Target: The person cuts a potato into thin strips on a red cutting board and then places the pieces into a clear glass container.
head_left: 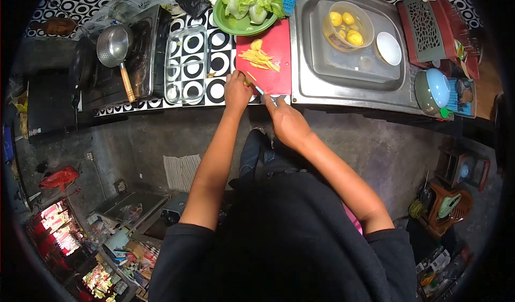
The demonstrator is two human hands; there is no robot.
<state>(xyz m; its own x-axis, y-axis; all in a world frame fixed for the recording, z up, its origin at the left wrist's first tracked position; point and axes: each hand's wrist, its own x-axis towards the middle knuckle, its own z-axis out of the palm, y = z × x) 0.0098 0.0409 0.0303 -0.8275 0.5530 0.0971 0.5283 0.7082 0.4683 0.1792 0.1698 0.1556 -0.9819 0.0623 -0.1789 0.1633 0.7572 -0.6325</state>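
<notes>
On the red cutting board [278, 44] lies a pile of yellow potato strips [257, 59], with a larger potato piece [256, 44] behind them. My left hand [237, 91] is at the board's near left corner, its fingers closed on a small potato piece [248, 81] that they mostly hide. My right hand [291, 124] grips a knife [259, 90] with a light blue part showing, its tip end beside the left fingers. Most of the knife's handle is hidden in the right hand.
Behind the board stands a green bowl [247, 29] of lettuce. A clear container [185, 66] sits to the left, near a stove with a wooden-handled strainer [112, 45]. At right, the sink [303, 82] holds a tub [328, 38] of peeled potatoes and a white bowl [388, 48].
</notes>
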